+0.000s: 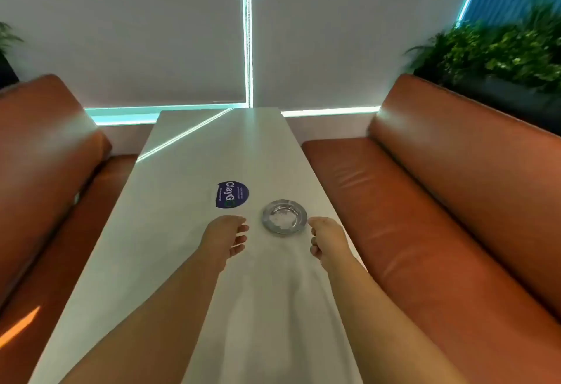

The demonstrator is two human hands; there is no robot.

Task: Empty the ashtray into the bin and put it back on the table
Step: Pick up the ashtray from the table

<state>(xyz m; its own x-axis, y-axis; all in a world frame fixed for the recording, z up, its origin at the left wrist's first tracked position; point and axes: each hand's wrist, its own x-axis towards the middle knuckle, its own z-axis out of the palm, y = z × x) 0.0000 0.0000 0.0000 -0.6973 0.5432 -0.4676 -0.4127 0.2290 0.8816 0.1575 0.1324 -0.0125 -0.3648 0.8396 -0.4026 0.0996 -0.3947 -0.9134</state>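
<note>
A round metal ashtray (284, 217) sits on the long white table (188, 171), near its right edge, with something pale and crumpled in its bowl. My right hand (326, 238) hovers just right of the ashtray, fingers curled loosely and empty, close to the rim but apart from it. My left hand (226, 236) hangs over the table a little left of the ashtray, fingers spread and holding nothing. No bin is in view.
A round dark blue sticker (232, 195) lies flat on the table beyond my left hand. Orange-brown bench seats flank the table, one at the left (45, 171) and one at the right (440, 201). Green plants (501, 50) stand behind the right bench.
</note>
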